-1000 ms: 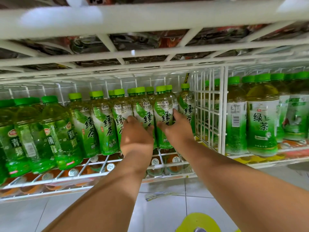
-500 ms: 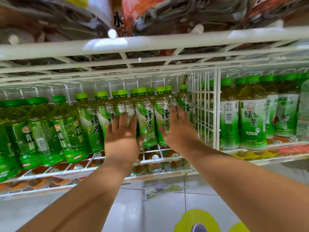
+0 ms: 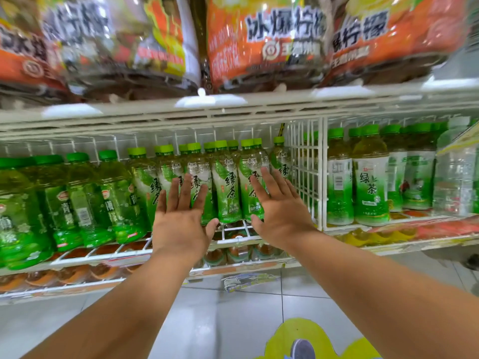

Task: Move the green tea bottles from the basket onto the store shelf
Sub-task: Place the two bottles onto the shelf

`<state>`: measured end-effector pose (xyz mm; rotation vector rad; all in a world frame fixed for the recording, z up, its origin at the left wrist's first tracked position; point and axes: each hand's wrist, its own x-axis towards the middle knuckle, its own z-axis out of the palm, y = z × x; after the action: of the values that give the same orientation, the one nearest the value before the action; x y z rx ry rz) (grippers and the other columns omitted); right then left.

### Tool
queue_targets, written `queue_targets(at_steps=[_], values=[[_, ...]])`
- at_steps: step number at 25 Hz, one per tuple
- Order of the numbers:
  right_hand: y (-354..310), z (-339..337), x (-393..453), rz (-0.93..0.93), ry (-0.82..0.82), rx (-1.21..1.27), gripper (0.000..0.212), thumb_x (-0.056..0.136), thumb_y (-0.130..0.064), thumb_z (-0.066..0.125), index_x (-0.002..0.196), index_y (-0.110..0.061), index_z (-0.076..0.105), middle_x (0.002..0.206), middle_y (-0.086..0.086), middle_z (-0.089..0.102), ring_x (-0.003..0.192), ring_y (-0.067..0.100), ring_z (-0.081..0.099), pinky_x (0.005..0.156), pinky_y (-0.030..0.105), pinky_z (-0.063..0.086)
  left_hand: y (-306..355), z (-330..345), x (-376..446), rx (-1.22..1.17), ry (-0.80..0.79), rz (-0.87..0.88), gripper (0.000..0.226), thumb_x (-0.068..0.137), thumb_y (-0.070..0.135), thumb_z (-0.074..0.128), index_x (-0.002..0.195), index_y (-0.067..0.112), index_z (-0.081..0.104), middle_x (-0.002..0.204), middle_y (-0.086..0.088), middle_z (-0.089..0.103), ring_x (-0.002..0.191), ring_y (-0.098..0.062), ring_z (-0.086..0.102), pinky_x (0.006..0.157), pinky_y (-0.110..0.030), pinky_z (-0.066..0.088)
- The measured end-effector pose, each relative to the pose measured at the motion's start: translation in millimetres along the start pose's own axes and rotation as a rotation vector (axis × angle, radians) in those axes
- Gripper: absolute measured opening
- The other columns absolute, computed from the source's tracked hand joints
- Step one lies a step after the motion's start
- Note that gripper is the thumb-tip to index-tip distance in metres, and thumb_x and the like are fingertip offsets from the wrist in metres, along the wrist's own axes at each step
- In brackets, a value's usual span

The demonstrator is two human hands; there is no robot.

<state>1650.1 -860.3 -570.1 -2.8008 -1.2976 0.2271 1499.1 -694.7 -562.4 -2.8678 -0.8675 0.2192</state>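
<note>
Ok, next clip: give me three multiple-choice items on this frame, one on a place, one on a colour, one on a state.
1. Where is the wire divider?
A. left of both hands
B. right of both hands
C. between the hands

2. What colour are the tea bottles' caps?
A. green
B. red
C. white

3. How are the left hand and right hand?
A. each gripping a bottle
B. curled into fists
C. open, fingers straight

Key: 1 B, the grid stands just past the right hand; 2 A, every cap in the row is green; 3 C, fingers are spread over the labels and hold nothing.

Green-capped, green-and-white-labelled tea bottles (image 3: 226, 185) on white wire shelf (image 3: 233, 235).
</note>
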Motion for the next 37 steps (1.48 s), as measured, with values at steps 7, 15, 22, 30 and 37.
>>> queue_targets(at_steps=[7, 15, 22, 30, 37], values=[[-13, -66, -49, 0.027, -0.076, -0.062, 0.087, 0.096, -0.062, 0.038, 0.162, -0.033, -0.011, 0.169, -0.002, -0.025, 0.157, 0.023, -0.017, 0.128, 0.045, 0.002, -12, -70, -54, -0.027, 0.006, 0.044, 0.083, 0.092, 0.075, 0.009, 0.162, 0.034, -0.008, 0.168, -0.006, -0.024, 0.155, -0.032, -0.018, 0.124, -0.049, -0.007], [-43, -166, -148, 0.054, -0.024, 0.03, 0.086, 0.096, -0.053, 0.045, 0.165, -0.02, 0.005, 0.172, 0.008, 0.002, 0.157, 0.033, 0.006, 0.126, 0.049, 0.016, -32, -184, -136, -0.142, 0.034, -0.003, 0.082, 0.096, 0.068, 0.034, 0.163, 0.027, 0.011, 0.171, -0.012, 0.003, 0.156, -0.035, 0.003, 0.126, -0.051, 0.004], [-77, -285, -220, 0.066, -0.021, 0.124, 0.084, 0.101, -0.059, 0.04, 0.165, -0.022, 0.001, 0.173, 0.003, -0.003, 0.158, 0.027, -0.003, 0.128, 0.046, 0.009, -35, -290, -206, -0.321, -0.021, 0.026, 0.08, 0.096, 0.069, 0.037, 0.162, 0.035, 0.009, 0.172, -0.005, -0.004, 0.157, -0.03, -0.001, 0.126, -0.05, 0.007], [-96, -397, -271, 0.099, -0.014, 0.127, 0.083, 0.101, -0.063, 0.037, 0.165, -0.026, -0.001, 0.173, -0.001, -0.008, 0.158, 0.024, -0.009, 0.129, 0.045, 0.006, -39, -401, -239, -0.296, -0.024, 0.093, 0.082, 0.093, 0.079, 0.026, 0.16, 0.041, -0.002, 0.169, 0.002, -0.019, 0.156, -0.026, -0.016, 0.126, -0.049, -0.002], [-104, -442, -283, 0.158, 0.042, 0.031, 0.082, 0.1, -0.067, 0.029, 0.164, -0.027, -0.002, 0.173, -0.002, -0.007, 0.158, 0.023, -0.009, 0.129, 0.044, 0.003, -41, -456, -246, -0.359, -0.014, 0.156, 0.082, 0.093, 0.078, 0.029, 0.16, 0.042, -0.002, 0.168, 0.004, -0.022, 0.156, -0.025, -0.017, 0.125, -0.048, -0.005]])
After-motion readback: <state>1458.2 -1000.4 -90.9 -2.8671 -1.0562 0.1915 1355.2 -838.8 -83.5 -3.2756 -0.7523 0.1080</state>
